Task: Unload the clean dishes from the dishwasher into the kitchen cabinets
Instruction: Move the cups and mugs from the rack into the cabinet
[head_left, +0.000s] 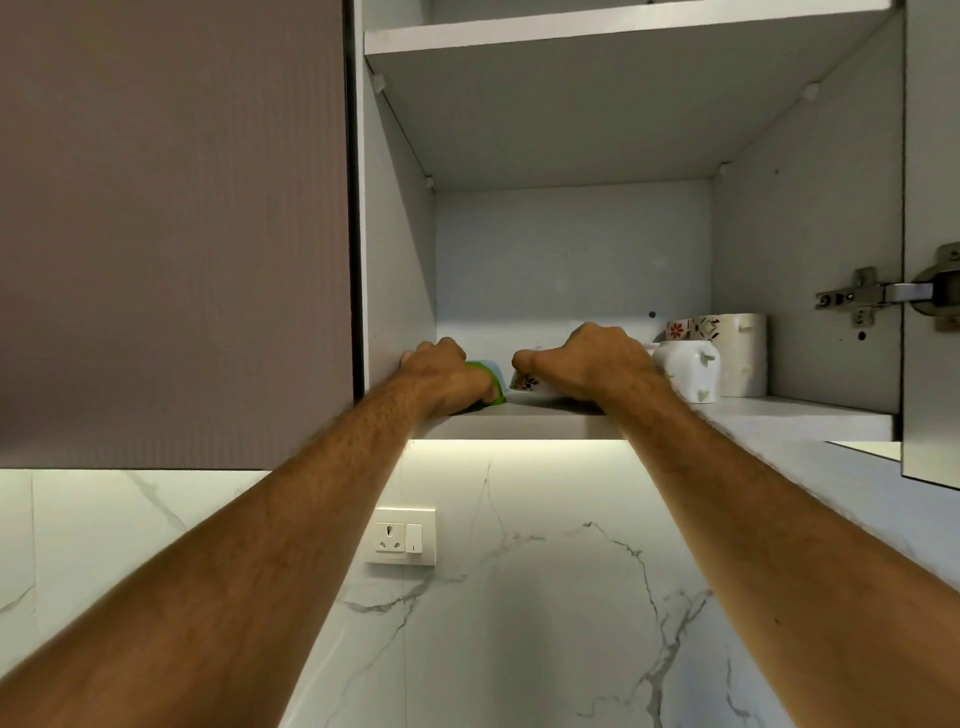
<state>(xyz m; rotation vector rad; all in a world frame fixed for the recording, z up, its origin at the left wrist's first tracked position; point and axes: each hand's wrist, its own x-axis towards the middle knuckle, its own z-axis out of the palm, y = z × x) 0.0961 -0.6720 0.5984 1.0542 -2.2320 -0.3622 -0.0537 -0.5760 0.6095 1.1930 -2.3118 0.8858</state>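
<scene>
Both my arms reach up into the open wall cabinet. My left hand (447, 375) grips a green and pale blue cup (493, 378) standing on the bottom shelf (519, 422), near the left wall. Just to its right, my right hand (587, 361) grips a white cup with a flower pattern (524, 383), also on the shelf. Both cups are mostly hidden behind my hands.
Further right on the same shelf stand a white mug (691, 370), a taller white mug (745, 353) and a flower-patterned cup (688, 328) behind. The upper shelf (597, 31) spans the top. The closed cabinet door (171, 228) is left, a hinge (862, 296) right. A wall socket (402, 536) sits below.
</scene>
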